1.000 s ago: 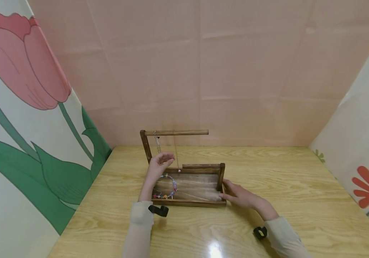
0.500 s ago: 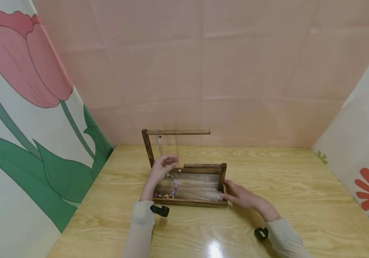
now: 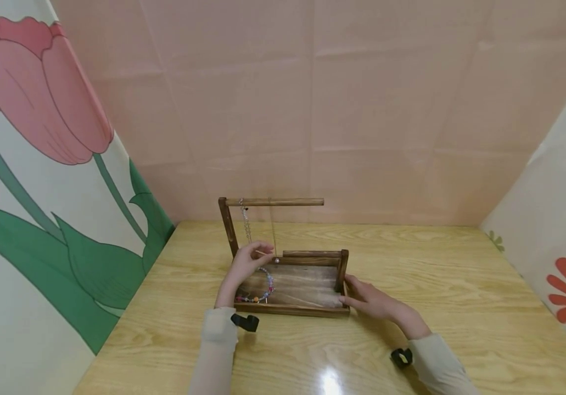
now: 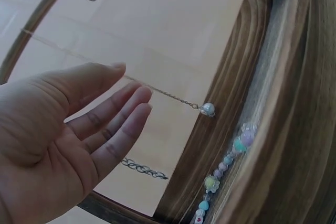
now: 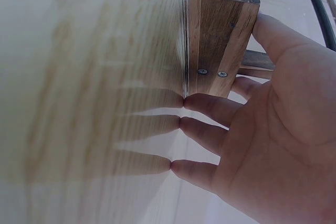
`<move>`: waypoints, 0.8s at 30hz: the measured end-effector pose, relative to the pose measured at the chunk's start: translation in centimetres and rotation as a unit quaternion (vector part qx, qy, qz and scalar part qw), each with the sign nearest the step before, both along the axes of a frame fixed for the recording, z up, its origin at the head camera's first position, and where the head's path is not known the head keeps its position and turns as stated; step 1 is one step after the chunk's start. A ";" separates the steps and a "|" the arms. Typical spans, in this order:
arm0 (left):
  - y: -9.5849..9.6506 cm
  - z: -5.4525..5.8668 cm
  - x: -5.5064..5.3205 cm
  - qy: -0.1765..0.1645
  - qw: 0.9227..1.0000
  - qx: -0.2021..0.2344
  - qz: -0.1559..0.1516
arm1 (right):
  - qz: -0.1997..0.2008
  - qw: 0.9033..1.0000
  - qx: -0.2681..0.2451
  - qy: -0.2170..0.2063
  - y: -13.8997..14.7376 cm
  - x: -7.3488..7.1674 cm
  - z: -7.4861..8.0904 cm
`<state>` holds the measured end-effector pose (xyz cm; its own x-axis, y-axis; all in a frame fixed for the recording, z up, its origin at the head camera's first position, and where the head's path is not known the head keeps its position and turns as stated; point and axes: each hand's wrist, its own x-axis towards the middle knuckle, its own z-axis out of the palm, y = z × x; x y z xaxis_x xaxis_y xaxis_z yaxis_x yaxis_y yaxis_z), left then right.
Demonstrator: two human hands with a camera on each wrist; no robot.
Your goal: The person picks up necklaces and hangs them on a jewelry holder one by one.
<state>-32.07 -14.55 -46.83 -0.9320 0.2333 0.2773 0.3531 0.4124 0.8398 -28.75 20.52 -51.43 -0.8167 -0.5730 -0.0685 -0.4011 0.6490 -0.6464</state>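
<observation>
A brown wooden jewelry stand (image 3: 293,312), a tray with two raised bars, sits on the table. From its upper bar (image 3: 292,202) hang a silver chain (image 4: 144,169) and a fine necklace (image 4: 176,98) with a pearl pendant (image 4: 208,109). My left hand (image 3: 249,263) is beside the necklace, thumb and fingers apart; in the left wrist view the chain runs behind the fingertips. A colourful bead bracelet (image 3: 269,283) lies inside the tray on the left. My right hand (image 3: 373,302) touches the tray's right end with thumb and forefinger, other fingertips resting on the table.
The lower, shorter bar (image 3: 312,254) spans from a post (image 3: 341,271) at the tray's right. Wood-grain table (image 3: 441,274) surrounds the stand. A pink cloth wall (image 3: 386,109) stands behind, with flower-printed walls at both sides.
My left hand has shifted slightly right and down, closer to the fine necklace's pendant. My right hand stays at the tray's right end. The view has shifted a little.
</observation>
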 end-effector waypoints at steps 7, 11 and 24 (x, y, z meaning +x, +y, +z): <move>-0.4 -0.7 0.0 0.006 0.997 -0.081 0.006 | 0.001 1.000 0.000 0.004 0.0 0.0 0.1; -0.5 -0.8 0.4 -0.012 0.992 -0.124 -0.003 | -0.003 1.000 0.001 0.002 -0.1 0.2 0.1; -0.8 -1.2 0.7 -0.073 0.976 -0.202 -0.041 | -0.012 1.000 0.005 -0.006 -0.1 0.1 0.3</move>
